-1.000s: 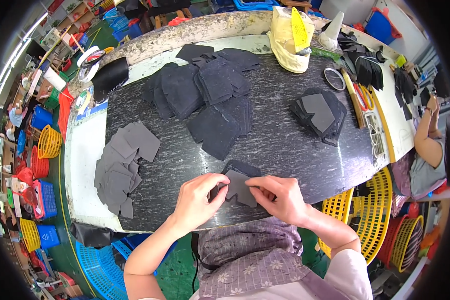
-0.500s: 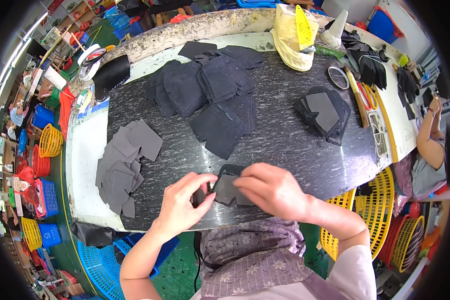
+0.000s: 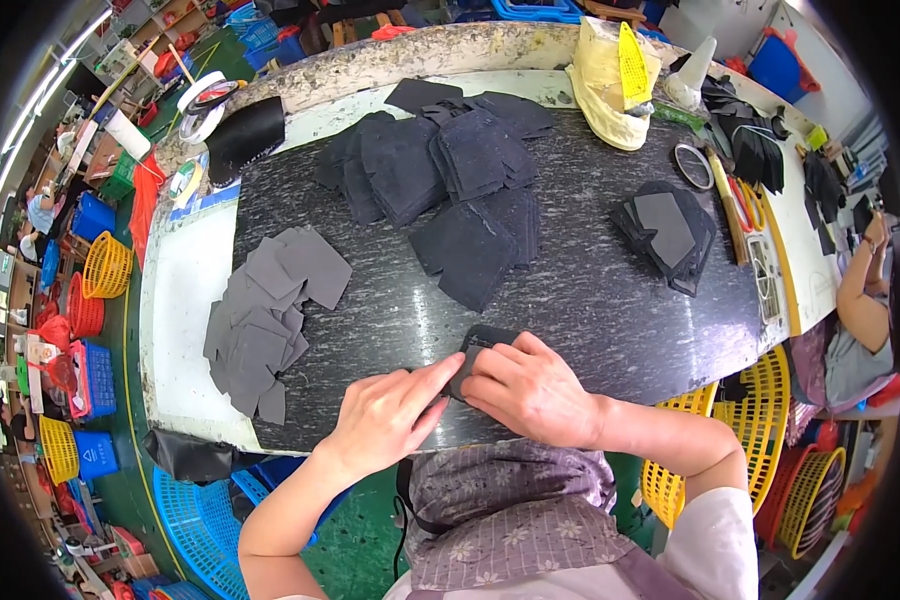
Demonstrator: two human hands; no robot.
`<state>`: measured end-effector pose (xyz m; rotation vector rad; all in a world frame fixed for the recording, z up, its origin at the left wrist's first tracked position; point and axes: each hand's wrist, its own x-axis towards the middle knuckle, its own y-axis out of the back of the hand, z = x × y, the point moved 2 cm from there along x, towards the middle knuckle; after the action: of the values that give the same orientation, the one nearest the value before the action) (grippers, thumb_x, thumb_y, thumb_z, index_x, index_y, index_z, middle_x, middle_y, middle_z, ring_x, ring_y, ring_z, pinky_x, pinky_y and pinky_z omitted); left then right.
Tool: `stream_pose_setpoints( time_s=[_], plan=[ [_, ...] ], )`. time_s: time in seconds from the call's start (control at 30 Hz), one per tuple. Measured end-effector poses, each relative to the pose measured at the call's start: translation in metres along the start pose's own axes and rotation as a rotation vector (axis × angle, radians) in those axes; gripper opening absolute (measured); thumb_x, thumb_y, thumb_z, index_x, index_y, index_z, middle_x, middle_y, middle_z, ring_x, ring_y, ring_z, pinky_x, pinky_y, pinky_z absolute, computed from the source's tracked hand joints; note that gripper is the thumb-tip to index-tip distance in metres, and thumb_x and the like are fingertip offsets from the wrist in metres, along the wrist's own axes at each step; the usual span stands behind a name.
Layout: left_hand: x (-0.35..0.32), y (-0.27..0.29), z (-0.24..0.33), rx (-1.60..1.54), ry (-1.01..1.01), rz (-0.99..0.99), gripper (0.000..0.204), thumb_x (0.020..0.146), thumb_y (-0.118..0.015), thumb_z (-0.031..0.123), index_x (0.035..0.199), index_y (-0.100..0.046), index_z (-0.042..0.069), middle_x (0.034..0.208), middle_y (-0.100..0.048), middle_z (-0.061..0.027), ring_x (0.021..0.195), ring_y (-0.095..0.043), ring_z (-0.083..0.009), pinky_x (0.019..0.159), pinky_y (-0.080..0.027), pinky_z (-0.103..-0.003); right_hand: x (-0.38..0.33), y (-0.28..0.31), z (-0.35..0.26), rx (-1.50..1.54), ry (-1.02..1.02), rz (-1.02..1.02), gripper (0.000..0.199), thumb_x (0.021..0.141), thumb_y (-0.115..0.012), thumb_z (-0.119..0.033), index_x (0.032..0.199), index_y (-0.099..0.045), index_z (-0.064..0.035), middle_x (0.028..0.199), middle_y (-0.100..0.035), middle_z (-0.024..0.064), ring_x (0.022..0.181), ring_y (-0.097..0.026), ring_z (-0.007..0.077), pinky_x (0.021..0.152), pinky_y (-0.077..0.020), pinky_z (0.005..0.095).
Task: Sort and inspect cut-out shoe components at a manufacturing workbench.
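Near the table's front edge, a dark, cloth-like cut piece (image 3: 492, 334) lies with a thinner grey cut piece (image 3: 464, 372) on top, both largely hidden by my hands. My right hand (image 3: 535, 393) is closed, its bent fingertips pressing on the grey piece. From the left, my left hand (image 3: 385, 412) meets the same edge, index finger stretched along it and thumb below, the other fingers curled in. Loose grey cut pieces (image 3: 260, 310) are heaped on the left. Several stacks of dark cut pieces (image 3: 470, 155) lie farther back.
At right sits a small dark stack topped by a grey piece (image 3: 663, 225). Beyond it are a tape roll (image 3: 693, 166), scissors (image 3: 750, 205) and a yellow-wrapped block (image 3: 610, 95). Baskets, one blue (image 3: 195, 530) and one yellow (image 3: 760, 420), stand below the table. Another person's arm (image 3: 863, 285) shows far right.
My left hand has closed its thumb-and-finger gap and moved right against the piece. My right fingers have come down onto the grey piece. The whole view has shifted slightly.
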<state>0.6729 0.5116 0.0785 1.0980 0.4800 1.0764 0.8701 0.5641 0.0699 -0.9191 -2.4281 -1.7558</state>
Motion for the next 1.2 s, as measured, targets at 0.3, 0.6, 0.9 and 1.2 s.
stream_pose_setpoints(
  time_s=[0.3,0.6,0.9,1.2],
  plan=[
    [-0.001,-0.004,-0.003,-0.046,-0.108,0.124,0.031,0.079,-0.073,0.010,0.110,-0.070,0.010,0.122,-0.067,-0.0014,0.063,-0.063,-0.0151,0.060,-0.055,-0.030,-0.002,-0.005,0.001,0.076,0.000,0.050,0.013,0.082,-0.070,-0.016,0.088,-0.059,-0.0105,0.087,-0.052,0.0040,0.079,-0.055,0.0195,0.068,-0.0406,0.0357],
    [-0.003,-0.016,0.004,0.156,-0.152,0.220,0.019,0.081,-0.074,0.020,0.098,-0.070,0.011,0.119,-0.066,-0.0007,0.060,-0.058,-0.0109,0.053,-0.048,-0.026,-0.056,0.032,-0.046,0.293,0.189,-0.352,0.010,0.080,-0.065,-0.018,0.084,-0.062,-0.0100,0.088,-0.059,0.0048,0.085,-0.063,0.0226,0.073,-0.0515,0.0352],
    [-0.001,0.006,0.002,-0.026,-0.016,0.396,0.019,0.081,-0.075,0.015,0.097,-0.069,0.006,0.105,-0.070,-0.0080,0.074,-0.070,-0.0204,0.063,-0.056,-0.031,0.047,0.007,0.065,0.143,-0.025,0.236,0.017,0.082,-0.071,-0.011,0.096,-0.069,-0.0026,0.098,-0.063,0.0074,0.092,-0.061,0.0284,0.080,-0.0523,0.0372],
    [0.076,0.016,-0.043,-0.310,0.220,0.082,0.041,0.102,-0.047,0.031,0.129,-0.058,0.003,0.103,-0.071,-0.0153,0.084,-0.070,-0.0261,0.062,-0.055,-0.039,-0.006,0.082,0.038,0.092,0.085,0.653,0.017,0.087,-0.061,0.000,0.097,-0.074,-0.0061,0.106,-0.071,0.0104,0.085,-0.071,0.0261,0.074,-0.0567,0.0336]
  ],
)
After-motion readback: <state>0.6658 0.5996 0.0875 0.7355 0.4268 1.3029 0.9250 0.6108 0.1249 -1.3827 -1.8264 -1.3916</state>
